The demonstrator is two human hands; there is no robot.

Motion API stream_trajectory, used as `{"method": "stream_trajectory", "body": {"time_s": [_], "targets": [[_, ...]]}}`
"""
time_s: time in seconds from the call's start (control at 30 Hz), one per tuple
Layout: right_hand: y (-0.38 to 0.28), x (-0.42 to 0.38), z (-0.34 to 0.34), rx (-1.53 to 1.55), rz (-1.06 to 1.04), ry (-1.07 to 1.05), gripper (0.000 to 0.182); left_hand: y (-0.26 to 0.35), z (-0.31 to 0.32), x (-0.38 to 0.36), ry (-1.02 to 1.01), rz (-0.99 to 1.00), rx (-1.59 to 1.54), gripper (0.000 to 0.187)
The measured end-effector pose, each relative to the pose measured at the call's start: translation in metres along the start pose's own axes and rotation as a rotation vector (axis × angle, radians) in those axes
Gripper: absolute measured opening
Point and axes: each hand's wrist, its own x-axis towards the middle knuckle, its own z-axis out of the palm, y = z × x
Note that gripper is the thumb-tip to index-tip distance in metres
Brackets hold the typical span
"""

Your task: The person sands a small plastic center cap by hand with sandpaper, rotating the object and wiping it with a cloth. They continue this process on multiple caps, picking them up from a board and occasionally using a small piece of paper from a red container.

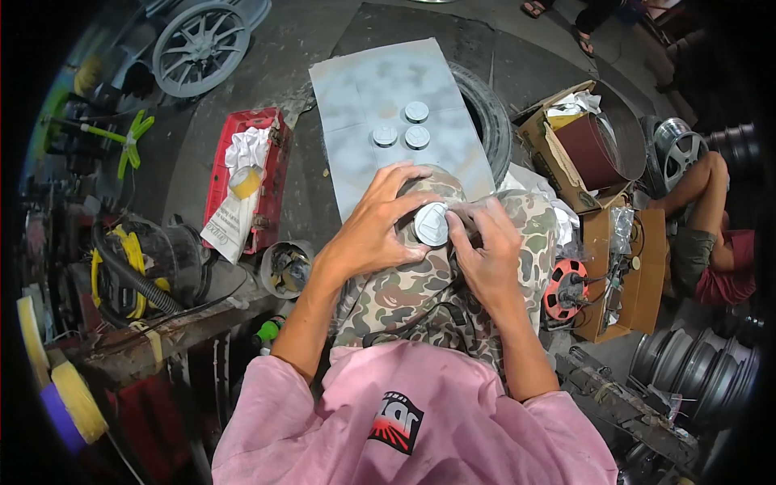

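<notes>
A round silver wheel center cap (431,224) with a raised emblem is held above my camouflage-covered lap. My left hand (386,218) grips it from the left, thumb below and index finger above. From the right, my right hand (487,238) is closed with its thumb against the cap's edge; whether a small piece of something sits under those fingers is hidden. Beyond my knees, a grey-sprayed cardboard sheet (356,97) carries a similar cap (416,111), another cap (417,137) and a third cap (384,136).
At the left stand a red toolbox (218,174) with white paper and tape, a small bucket (275,263) and a vacuum (174,259). Right: open cardboard boxes (647,299), an orange cable reel (556,295) and a seated person's leg (699,202). A tire (493,121) lies partly under the sheet.
</notes>
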Motion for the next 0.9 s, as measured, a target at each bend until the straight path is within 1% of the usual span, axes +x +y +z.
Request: {"method": "stream_trajectory", "body": {"time_s": [0.13,0.2,0.23,0.3,0.33,0.4,0.43,0.5,0.53,0.6,0.63,0.7,0.83,0.9], "targets": [[-0.002,0.007,-0.003,-0.056,-0.068,-0.034,0.010,-0.007,-0.002,0.003,-0.007,0.025,0.023,0.076],[-0.005,0.000,-0.009,-0.079,0.017,-0.070,0.010,-0.008,-0.005,0.003,-0.021,0.035,0.025,0.076],[-0.005,0.001,-0.010,-0.081,0.013,-0.072,0.010,-0.008,-0.006,0.004,-0.036,0.022,0.009,0.076],[-0.005,-0.001,-0.011,0.007,0.095,-0.105,0.013,-0.009,-0.005,0.002,-0.056,0.007,-0.012,0.076],[-0.004,0.003,-0.011,0.007,0.097,-0.103,0.013,-0.011,-0.005,0.003,-0.065,0.019,-0.030,0.076],[0.000,0.019,-0.011,-0.040,-0.117,-0.179,0.019,-0.014,-0.006,0.003,-0.073,0.030,-0.045,0.076],[0.003,0.024,-0.013,-0.039,-0.122,-0.180,0.019,-0.015,-0.006,0.003,-0.084,0.035,-0.048,0.076],[0.008,0.034,-0.022,-0.100,-0.262,-0.308,0.026,-0.018,-0.006,0.004,-0.084,0.037,-0.052,0.075],[0.009,0.040,-0.024,-0.099,-0.265,-0.314,0.026,-0.021,-0.005,0.004,-0.088,0.047,-0.052,0.075],[0.009,0.049,-0.028,-0.108,-0.402,-0.395,0.033,-0.023,-0.005,0.004,-0.091,0.055,-0.054,0.074],[0.007,0.052,-0.028,-0.106,-0.404,-0.398,0.033,-0.022,-0.006,0.005,-0.100,0.057,-0.054,0.074],[0.003,0.055,-0.028,-0.098,-0.439,-0.519,0.037,-0.024,-0.007,0.006,-0.107,0.055,-0.053,0.074],[0.000,0.058,-0.026,-0.075,-0.513,-0.580,0.036,-0.026,-0.008,0.006,-0.114,0.081,-0.049,0.075],[-0.001,0.058,-0.021,-0.066,-0.598,-0.580,0.034,-0.025,-0.008,0.008,-0.121,0.081,-0.041,0.075]]}}
